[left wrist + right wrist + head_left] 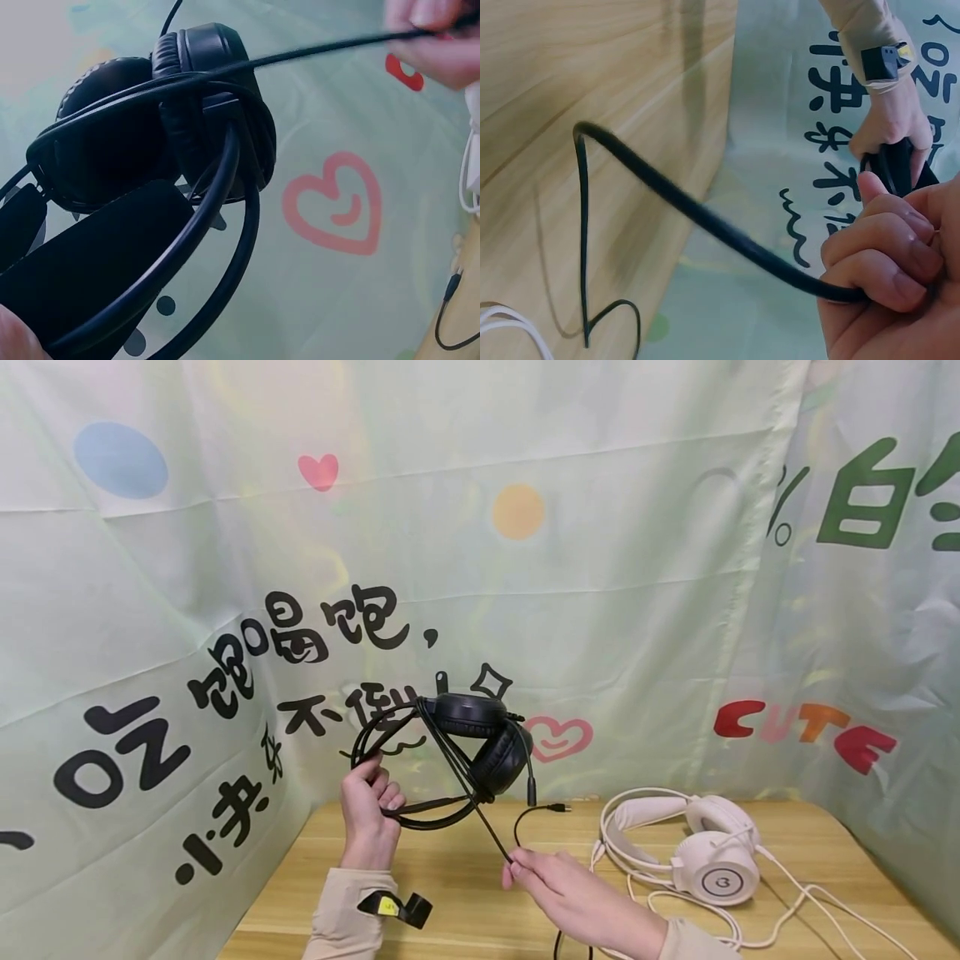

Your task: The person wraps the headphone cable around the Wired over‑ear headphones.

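Note:
My left hand grips a black headset by its headband, raised above the table. Both round ear cups point away to the right, and a short microphone boom hangs beneath them. A black cable wraps around the ear cups and runs taut down to my right hand. The fingers of that hand curl round the cable; in the right wrist view the loose cable leaves the fist and droops toward the table. Behind it, the cable's plug end shows in the head view.
A white headset lies on the right of the wooden table, its white cable looped around it. A printed cloth backdrop hangs close behind and at both sides.

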Available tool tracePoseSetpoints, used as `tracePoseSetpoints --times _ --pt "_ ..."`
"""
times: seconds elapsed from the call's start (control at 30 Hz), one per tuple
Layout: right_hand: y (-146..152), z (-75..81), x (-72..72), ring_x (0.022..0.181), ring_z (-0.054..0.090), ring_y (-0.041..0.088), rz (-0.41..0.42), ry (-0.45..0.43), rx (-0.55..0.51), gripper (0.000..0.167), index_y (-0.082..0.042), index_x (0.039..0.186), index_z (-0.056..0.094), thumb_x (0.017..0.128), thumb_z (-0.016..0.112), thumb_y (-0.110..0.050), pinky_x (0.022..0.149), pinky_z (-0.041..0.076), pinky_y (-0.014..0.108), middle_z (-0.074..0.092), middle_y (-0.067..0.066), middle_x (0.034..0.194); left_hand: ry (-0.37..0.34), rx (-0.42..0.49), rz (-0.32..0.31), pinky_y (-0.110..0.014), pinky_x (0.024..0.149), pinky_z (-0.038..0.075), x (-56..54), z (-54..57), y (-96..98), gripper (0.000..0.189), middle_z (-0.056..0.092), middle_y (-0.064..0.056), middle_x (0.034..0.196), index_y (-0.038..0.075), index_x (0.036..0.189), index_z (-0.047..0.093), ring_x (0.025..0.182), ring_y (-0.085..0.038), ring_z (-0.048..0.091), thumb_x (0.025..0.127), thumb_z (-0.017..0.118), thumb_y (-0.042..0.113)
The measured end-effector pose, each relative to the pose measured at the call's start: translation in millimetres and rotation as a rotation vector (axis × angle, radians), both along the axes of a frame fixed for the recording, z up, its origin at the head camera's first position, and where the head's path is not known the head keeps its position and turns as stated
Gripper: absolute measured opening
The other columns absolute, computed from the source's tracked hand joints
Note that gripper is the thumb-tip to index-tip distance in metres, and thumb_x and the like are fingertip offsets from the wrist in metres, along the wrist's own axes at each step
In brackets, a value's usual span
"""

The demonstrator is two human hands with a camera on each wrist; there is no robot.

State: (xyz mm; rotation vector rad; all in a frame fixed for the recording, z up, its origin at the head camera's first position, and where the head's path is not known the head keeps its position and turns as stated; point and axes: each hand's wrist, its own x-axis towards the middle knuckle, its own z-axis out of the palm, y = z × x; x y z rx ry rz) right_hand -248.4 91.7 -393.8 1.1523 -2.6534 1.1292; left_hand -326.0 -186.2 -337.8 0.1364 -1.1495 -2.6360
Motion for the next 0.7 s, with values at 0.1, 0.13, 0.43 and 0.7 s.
tracePoseSetpoints --times 0.1,0.13,0.43,0.7 --pt "0 -2.8 -2.7 0.074 0.047 -0.004 0.019 -0.013 -0.005 0.032 -0.025 0.107 0.066 0.118 0.036 -0.028 0.079 0.049 0.024 0.066 -0.013 0.098 0.006 0.015 -0.015 -0.018 0.042 0.022 -0.6 -0.3 -1.5 0.038 0.027 0.009 0.049 0.021 0.069 0.044 0.042 -0.006 0.022 0.106 0.052 0.013" --pt "1 -3.9 -3.6 0.072 0.046 -0.004 0.024 -0.015 -0.007 0.032 -0.024 0.107 0.066 0.118 0.036 -0.027 0.078 0.048 0.024 0.065 -0.013 0.098 0.008 0.019 -0.020 -0.018 0.042 0.022 -0.7 -0.3 -2.1 0.039 0.027 0.009 0.049 0.021 0.069 0.044 0.042 -0.006 0.022 0.106 0.052 0.013" --pt "3 -10.2 -9.0 0.063 0.033 -0.004 0.018 -0.024 -0.011 0.031 -0.022 0.106 0.067 0.118 0.038 -0.027 0.068 0.043 0.020 0.055 -0.017 0.083 0.015 0.025 -0.072 -0.019 0.041 0.021 -0.4 -1.9 -8.8 0.039 0.027 0.010 0.048 0.020 0.068 0.046 0.041 -0.006 0.021 0.106 0.050 0.014" --pt "8 -15.2 -12.6 0.058 0.027 -0.003 0.038 -0.067 -0.018 0.033 -0.020 0.103 0.067 0.118 0.038 -0.029 0.057 0.032 0.016 0.036 -0.018 0.070 0.019 0.031 -0.122 -0.019 0.040 0.021 2.2 -2.9 -12.9 0.046 0.028 0.010 0.048 0.020 0.063 0.038 0.041 -0.007 0.020 0.108 0.047 0.016"
